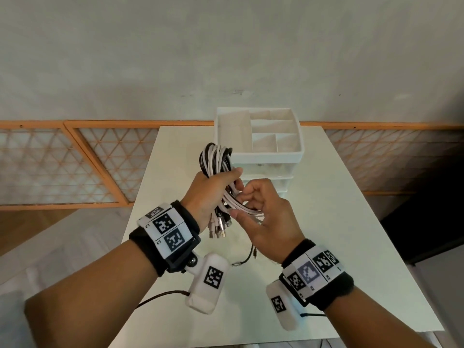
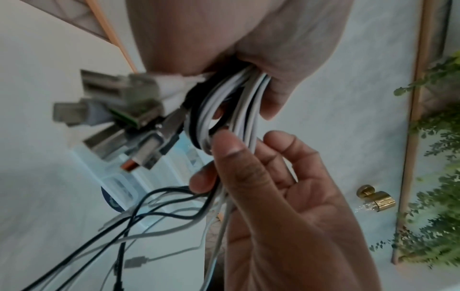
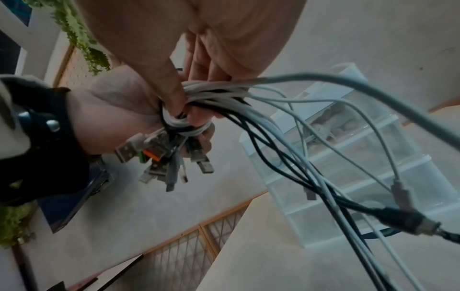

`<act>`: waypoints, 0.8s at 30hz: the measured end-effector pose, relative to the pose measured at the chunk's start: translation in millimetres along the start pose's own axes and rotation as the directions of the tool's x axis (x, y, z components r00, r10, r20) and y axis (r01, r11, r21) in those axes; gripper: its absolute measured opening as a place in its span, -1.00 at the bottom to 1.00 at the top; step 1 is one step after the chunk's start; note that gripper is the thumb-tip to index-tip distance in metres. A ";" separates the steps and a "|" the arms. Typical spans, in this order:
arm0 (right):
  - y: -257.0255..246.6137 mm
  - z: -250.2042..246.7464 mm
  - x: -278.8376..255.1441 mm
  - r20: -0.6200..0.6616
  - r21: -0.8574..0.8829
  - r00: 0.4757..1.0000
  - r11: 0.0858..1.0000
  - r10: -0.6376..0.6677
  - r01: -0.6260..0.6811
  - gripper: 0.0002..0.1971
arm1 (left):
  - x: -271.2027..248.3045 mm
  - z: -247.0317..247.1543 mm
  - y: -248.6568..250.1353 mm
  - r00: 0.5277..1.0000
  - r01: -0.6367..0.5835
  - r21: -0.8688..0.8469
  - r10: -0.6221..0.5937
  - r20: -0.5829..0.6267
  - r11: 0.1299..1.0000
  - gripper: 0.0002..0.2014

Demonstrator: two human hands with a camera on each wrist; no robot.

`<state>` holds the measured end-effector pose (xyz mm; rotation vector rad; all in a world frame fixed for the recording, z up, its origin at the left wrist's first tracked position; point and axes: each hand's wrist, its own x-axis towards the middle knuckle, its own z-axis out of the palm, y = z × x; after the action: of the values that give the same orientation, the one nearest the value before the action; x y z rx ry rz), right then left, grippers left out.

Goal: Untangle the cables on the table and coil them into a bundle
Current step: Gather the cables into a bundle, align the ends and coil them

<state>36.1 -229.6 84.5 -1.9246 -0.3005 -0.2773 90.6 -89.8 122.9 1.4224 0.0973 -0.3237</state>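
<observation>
Both hands hold the cables point(image 1: 218, 162) above the table point(image 1: 339, 222), just before the white organiser point(image 1: 263, 146): left hand point(image 1: 208, 192) grips the coil, right hand point(image 1: 263, 217) pinches white strands. Wristband labels read L1, L2.

The right hand point(image 3: 199, 39) reaches down, its fingers point(image 3: 174, 86) curled around a gathered bunch of white and black cables point(image 3: 211, 92). The left hand point(image 3: 119, 106), wrist-strapped, grips the same bunch, USB plugs point(image 3: 161, 157) hanging below it. Loose cable ends trail toward a translucent drawer unit point(image 3: 348, 157) on the table point(image 3: 248, 265)
</observation>
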 end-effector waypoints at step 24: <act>38.2 -35.9 25.3 0.097 -0.436 0.941 0.864 0.324 -0.253 -0.78 | -17.2 -2.8 10.1 0.900 -0.122 0.417 -0.077 0.428 0.901 -0.59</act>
<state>70.9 -274.6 72.5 -2.3918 -0.0554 0.0289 77.3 -83.1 136.6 1.7570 -0.3853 -0.6709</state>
